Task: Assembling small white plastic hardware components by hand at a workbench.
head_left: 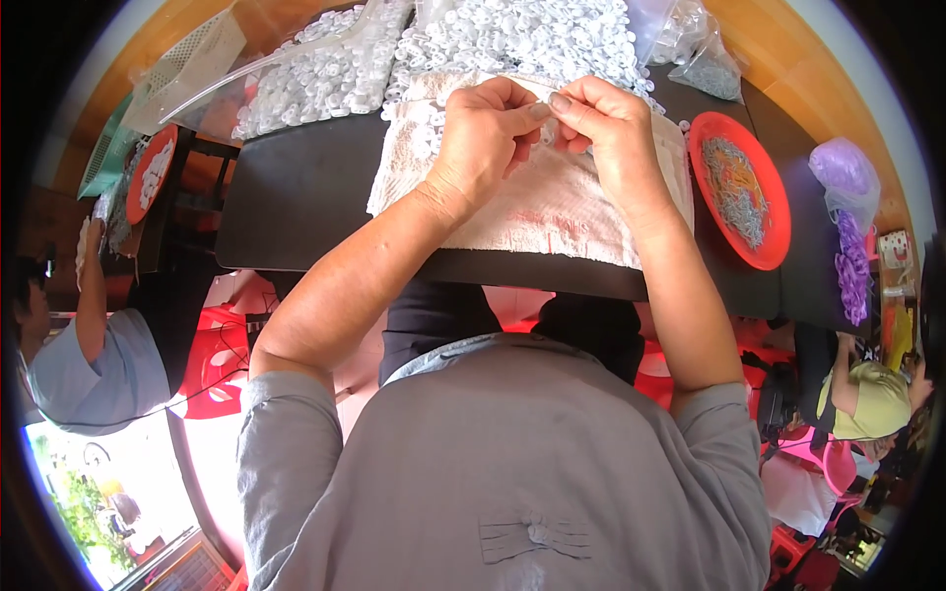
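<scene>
My left hand [481, 133] and my right hand [613, 123] meet over a pale towel [537, 212] on the dark table. Thumb and fingers of each are pinched, the tips almost touching. Whatever lies between them is small and mostly covered by the fingers. A few little white plastic pieces [427, 138] rest on the towel beside my left hand. Just beyond my hands spreads a large heap of similar white pieces [512, 44]. Right of the towel, a red plate [778, 222] holds many thin grey bits and some orange-yellow ones.
More white pieces [320, 84] lie at the far left by a clear plastic sheet. Clear bags [709, 69] stand at the far right, and a purple bag [845, 177] at the right edge. People sit at left [99, 364] and right [867, 399]. Another red plate [148, 197] is at left.
</scene>
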### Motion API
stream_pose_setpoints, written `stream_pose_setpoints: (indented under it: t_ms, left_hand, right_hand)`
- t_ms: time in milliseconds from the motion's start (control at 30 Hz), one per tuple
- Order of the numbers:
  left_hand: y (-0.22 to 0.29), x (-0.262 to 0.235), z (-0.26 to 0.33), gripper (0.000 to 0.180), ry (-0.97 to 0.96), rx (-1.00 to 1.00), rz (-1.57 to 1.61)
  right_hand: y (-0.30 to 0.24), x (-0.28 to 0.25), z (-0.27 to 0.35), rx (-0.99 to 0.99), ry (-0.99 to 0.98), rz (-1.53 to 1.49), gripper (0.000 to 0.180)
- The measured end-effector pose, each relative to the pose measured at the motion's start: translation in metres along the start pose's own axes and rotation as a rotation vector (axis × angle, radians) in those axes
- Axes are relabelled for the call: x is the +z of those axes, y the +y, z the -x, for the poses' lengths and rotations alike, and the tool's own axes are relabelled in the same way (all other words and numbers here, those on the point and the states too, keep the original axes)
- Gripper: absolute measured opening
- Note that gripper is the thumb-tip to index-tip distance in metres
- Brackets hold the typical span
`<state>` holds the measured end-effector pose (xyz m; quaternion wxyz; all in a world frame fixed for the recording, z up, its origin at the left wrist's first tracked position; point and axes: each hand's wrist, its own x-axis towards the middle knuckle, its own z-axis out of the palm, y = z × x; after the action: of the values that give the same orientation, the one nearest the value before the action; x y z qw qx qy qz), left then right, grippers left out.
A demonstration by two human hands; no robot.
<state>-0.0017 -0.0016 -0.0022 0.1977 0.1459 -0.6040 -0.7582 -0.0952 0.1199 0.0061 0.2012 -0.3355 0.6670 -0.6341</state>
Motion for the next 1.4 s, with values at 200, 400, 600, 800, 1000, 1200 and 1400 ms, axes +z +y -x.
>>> stream_pose_setpoints:
  t_ms: [200,400,600,800,1000,1200,1400]
  left_hand:
    - [0.001,-0.002,-0.004,0.014,-0.047,0.028,-0.032]
    - [0.000,-0.002,-0.004,0.017,-0.098,0.027,-0.009]
    - [-0.004,0.000,-0.003,0.013,-0.030,0.060,-0.058]
    - [0.001,-0.002,-0.001,0.014,-0.051,0.040,-0.059]
    - [0.007,-0.001,-0.003,0.016,-0.162,0.085,0.061]
    - [0.008,-0.005,0.001,0.023,-0.209,0.165,0.003]
    - [0.008,0.000,0.008,0.026,-0.213,0.307,-0.057]
  right_hand:
    - [0.000,-0.007,0.000,0.006,0.019,-0.048,0.018]
    - [-0.002,-0.014,-0.001,-0.007,-0.029,-0.004,0.018]
    - [0.000,-0.005,-0.001,0.018,-0.023,-0.017,0.017]
    - [-0.002,-0.006,-0.001,0.012,-0.009,-0.021,0.017]
    - [-0.004,-0.027,-0.002,-0.028,-0.188,-0.150,0.020]
    - [-0.007,-0.027,-0.001,0.065,-0.272,-0.261,0.022]
    - [-0.015,-0.022,0.005,0.115,-0.261,-0.294,0.024]
